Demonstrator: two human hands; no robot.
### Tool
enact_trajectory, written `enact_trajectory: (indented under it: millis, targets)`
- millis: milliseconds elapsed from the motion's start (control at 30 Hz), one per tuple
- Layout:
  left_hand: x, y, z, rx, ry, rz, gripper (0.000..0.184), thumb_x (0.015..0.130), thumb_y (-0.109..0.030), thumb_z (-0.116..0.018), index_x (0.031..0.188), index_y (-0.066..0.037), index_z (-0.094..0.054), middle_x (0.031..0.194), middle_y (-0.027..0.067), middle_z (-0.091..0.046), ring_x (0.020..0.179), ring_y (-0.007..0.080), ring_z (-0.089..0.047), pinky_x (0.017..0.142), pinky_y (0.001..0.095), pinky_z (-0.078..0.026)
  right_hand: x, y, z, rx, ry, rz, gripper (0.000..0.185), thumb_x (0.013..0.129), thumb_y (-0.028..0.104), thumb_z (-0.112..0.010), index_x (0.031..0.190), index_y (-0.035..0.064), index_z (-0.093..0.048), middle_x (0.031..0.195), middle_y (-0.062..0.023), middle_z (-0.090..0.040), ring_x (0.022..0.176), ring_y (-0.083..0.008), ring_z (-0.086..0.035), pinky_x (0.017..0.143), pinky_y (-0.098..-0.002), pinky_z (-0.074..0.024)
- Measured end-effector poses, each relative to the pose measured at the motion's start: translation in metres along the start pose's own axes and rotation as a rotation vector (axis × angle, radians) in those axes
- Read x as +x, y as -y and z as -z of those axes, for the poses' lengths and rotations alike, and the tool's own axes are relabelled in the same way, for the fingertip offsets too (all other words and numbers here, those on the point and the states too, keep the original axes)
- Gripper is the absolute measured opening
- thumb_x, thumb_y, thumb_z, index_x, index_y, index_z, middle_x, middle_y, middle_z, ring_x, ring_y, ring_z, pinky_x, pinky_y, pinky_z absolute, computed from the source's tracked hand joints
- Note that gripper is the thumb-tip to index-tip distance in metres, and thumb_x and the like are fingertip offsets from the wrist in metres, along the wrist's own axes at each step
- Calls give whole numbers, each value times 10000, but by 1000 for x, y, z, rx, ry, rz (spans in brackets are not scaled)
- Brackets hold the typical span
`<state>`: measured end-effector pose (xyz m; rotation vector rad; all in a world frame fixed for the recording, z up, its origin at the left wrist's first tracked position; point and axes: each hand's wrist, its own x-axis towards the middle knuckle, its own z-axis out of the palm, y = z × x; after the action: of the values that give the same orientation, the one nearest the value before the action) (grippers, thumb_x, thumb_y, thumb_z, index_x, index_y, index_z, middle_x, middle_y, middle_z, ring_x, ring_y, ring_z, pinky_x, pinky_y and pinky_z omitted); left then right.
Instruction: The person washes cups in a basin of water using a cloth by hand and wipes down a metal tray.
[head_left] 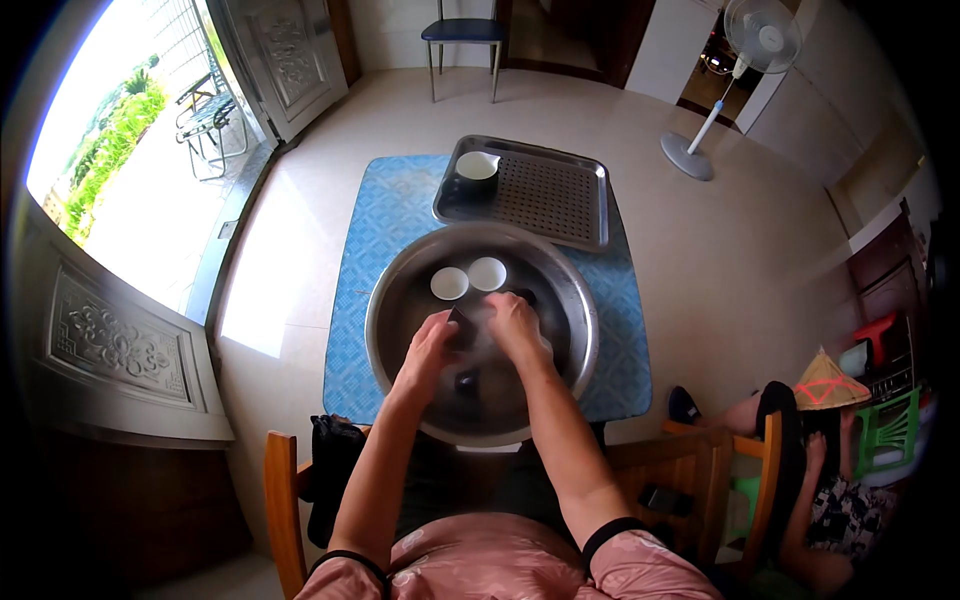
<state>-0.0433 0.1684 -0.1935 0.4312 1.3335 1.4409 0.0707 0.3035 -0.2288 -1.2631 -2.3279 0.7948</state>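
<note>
A large metal basin (583, 300) stands on a blue-patterned table. Inside it, my left hand (434, 338) is closed round a small dark object (457, 318). My right hand (512, 320) is beside it, fingers bent over a dark thing partly hidden beneath them; what it grips, if anything, is unclear. Just beyond my hands, two small white cups (449, 284) (487, 274) sit side by side in the basin. Another dark piece (466, 382) lies low in the basin, below my hands.
Behind the basin, a perforated metal tray (550, 193) holds a white-rimmed cup (477, 166). A blue chair (463, 32) and a standing fan (688, 156) are farther back. Another person (835, 515) sits at the right, near a conical hat (830, 382) and a green stool (888, 430).
</note>
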Motion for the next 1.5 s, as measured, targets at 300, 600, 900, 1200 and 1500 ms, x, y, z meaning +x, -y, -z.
enact_trajectory:
  millis: [300, 600, 900, 1200, 1500]
  targets:
    - [27, 11, 19, -579, 48, 178, 325, 890, -366, -472, 1012, -79, -563, 885, 76, -619, 679, 189, -555, 600, 295, -446, 6, 14, 17, 745, 22, 55, 201, 818, 76, -667, 1013, 33, -683, 883, -63, -696, 815, -145, -656, 752, -274, -515]
    - [17, 0, -9, -351, -231, 107, 335, 895, -408, -441, 996, -120, -577, 842, 32, -587, 638, 155, -524, 547, 270, -394, -9, 52, 15, 464, -153, 621, 192, 841, 75, -627, 1024, 68, -686, 968, -96, -660, 826, -190, -598, 765, -291, -498]
    - [22, 3, 6, -353, -26, 155, 401, 903, -437, -415, 1062, -119, -601, 840, 4, -602, 673, 115, -548, 541, 239, -405, 0, 34, 9, 886, -52, 96, 174, 885, 61, -616, 1036, -15, -659, 973, -66, -691, 854, -122, -642, 793, -262, -509]
    - [27, 10, 17, -601, 114, 191, 496, 896, -489, -339, 1092, -95, -568, 804, 107, -602, 490, 171, -436, 482, 290, -351, -4, 39, 16, 1341, 7, 28, 248, 882, 89, -663, 1116, 7, -645, 1041, -35, -664, 934, -94, -618, 820, -244, -494]
    - [34, 14, 18, -444, 26, 221, 520, 896, -524, -300, 944, -70, -550, 700, 83, -547, 455, 154, -396, 427, 267, -297, -11, 52, 9, 1006, 68, 176, 259, 903, 127, -655, 1138, 18, -651, 1033, -37, -675, 941, -105, -615, 829, -244, -494]
